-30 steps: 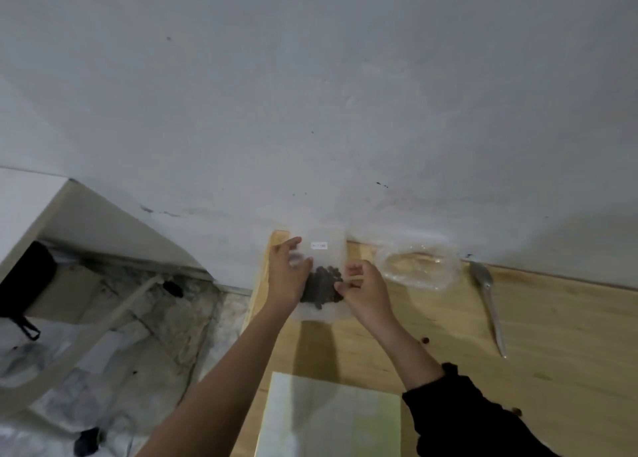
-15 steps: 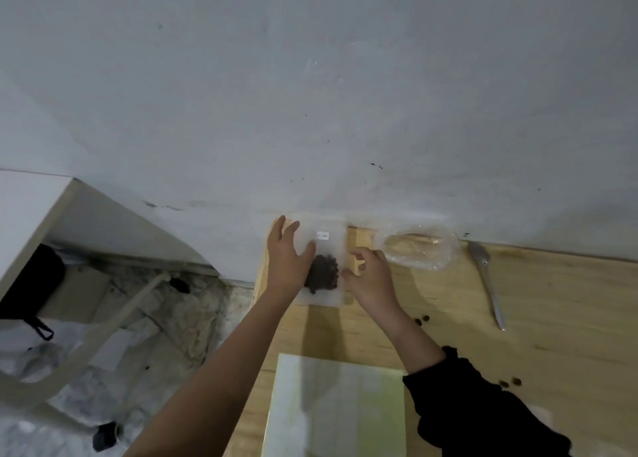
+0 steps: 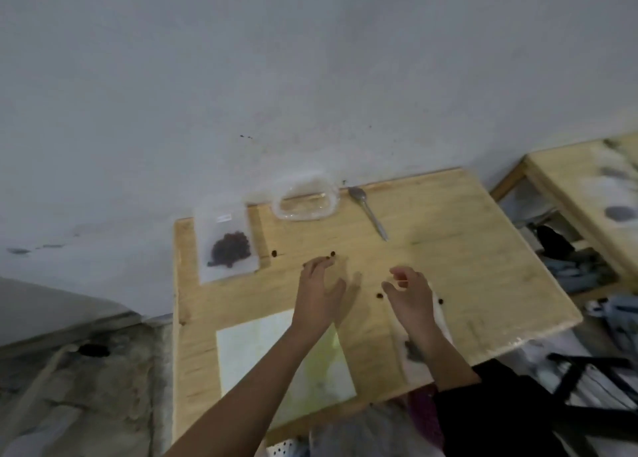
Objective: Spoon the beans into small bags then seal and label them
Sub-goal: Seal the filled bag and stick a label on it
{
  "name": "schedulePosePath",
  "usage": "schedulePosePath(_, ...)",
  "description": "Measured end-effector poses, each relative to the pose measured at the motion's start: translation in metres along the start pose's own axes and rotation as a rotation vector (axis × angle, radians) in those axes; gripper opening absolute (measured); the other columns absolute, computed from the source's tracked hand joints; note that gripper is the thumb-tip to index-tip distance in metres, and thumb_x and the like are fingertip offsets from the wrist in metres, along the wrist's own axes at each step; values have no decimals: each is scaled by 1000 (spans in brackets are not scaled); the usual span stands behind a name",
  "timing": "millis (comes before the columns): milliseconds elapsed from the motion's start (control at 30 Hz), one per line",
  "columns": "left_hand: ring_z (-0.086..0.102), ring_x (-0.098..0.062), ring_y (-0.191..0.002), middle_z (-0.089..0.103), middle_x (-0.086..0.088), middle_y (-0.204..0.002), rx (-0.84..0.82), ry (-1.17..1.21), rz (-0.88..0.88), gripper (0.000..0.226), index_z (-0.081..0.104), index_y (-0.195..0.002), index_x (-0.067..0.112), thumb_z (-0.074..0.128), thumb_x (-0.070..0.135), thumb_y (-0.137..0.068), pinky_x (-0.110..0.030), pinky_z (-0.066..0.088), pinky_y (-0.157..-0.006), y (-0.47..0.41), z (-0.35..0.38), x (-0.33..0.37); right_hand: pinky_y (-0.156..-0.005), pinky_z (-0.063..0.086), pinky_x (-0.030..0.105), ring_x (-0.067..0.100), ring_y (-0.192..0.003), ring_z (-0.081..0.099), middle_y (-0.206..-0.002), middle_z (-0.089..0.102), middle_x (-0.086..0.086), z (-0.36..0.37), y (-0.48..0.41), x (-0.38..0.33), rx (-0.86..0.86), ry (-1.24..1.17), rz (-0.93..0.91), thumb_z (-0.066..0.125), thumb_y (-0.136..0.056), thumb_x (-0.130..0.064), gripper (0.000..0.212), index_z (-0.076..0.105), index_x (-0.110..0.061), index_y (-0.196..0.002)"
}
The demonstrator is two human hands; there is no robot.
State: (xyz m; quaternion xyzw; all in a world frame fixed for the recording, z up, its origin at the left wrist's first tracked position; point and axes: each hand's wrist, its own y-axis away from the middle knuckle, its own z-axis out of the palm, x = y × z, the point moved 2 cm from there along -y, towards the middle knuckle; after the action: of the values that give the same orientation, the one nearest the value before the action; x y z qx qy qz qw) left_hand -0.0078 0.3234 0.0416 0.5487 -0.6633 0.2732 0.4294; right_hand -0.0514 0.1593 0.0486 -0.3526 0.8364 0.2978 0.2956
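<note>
The left hand (image 3: 319,284) and right hand (image 3: 411,294) are held empty over a wooden table (image 3: 466,249).

A pale sheet (image 3: 276,353) is laid flat at 6 o'clock, by the near edge. Past it, both hands are held mid-table, fingers loose and a little bent, with nothing gripped. Loose beans (image 3: 379,296) are dotted around them. The small bag (image 3: 207,270) is laid at 10 o'clock, with dark beans (image 3: 230,249) inside and a white label (image 3: 224,217) on it. A clear tub (image 3: 305,201) is seen at 12 o'clock and a spoon (image 3: 367,211) at 1 o'clock, by the wall (image 3: 310,76).
</note>
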Motion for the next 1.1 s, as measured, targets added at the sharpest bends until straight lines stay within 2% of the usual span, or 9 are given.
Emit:
schedulePosePath(267,38,-11,-119,37,2,-133,-393,34,-131,45,38,-136,7,52,17,-94,-2,27,-86,56,86,10,-92,40,32,30,-120,44,-129,48,14,-33,29,105,56,261,205,60,-86,-16,45,48,-11,-130)
schedulePosePath(333,39,-12,-115,40,0,-128,-410,31,-122,43,42,-129,11,50,27,-90,-7,25,-79,62,97,16,-90,41,32,30,-119,44,-129,48,14,-32,33,114,33,301,193,60,-85,-17,45,48,-10,-128)
schedulePosePath(433,31,-20,-136,32,-6,-148,-433,26,-160,58,35,-139,9,52,31,-88,-25,31,-102,61,113,16,-89,44,35,30,-118,43,-130,43,14,-33,35,116,27,303,177,63,-86,-18,52,43,-11,-133)
schedulePosePath(533,26,-20,-139,25,-5,-152,-395,70,-254,55,32,-142,8,54,18,-92,-32,28,-112,56,121,14,-81,46,33,28,-107,49,-122,45,14,-35,33,112,48,282,196,68,-83,-18,50,45,-13,-127)
schedulePosePath(667,49,-17,-110,45,-7,-132,-240,397,-410,45,46,-130,14,60,7,-87,-25,49,-80,41,112,12,-64,42,28,24,-86,53,-109,53,14,-41,30,100,131,-16,253,67,-84,-15,38,46,-8,-115)
schedulePosePath(833,52,-21,-114,52,-3,-122,-117,600,-360,32,60,-105,29,67,8,-83,-42,50,-94,17,74,10,-60,41,18,18,-81,53,-92,53,5,-29,28,57,67,-270,94,61,-89,-15,23,46,-10,-107)
schedulePosePath(933,56,-19,-113,59,1,-120,-139,555,-271,29,63,-107,20,68,5,-82,-39,52,-92,14,48,3,-57,41,12,10,-74,53,-86,52,-2,-8,29,34,-40,-298,76,62,-88,-11,22,47,-15,-104)
schedulePosePath(1000,61,-12,-107,60,-4,-122,-82,588,-281,31,63,-109,15,65,-2,-82,-27,55,-81,16,31,-8,-55,41,10,8,-74,54,-88,56,-1,8,31,27,-96,-291,66,63,-86,-10,22,49,-16,-102)
schedulePosePath(1100,59,-9,-108,59,-4,-124,81,634,-332,35,63,-110,17,62,-6,-83,-20,54,-79,23,6,-33,-65,46,19,14,-85,59,-92,60,1,30,37,28,-201,-247,98,64,-86,-10,20,49,-16,-98)
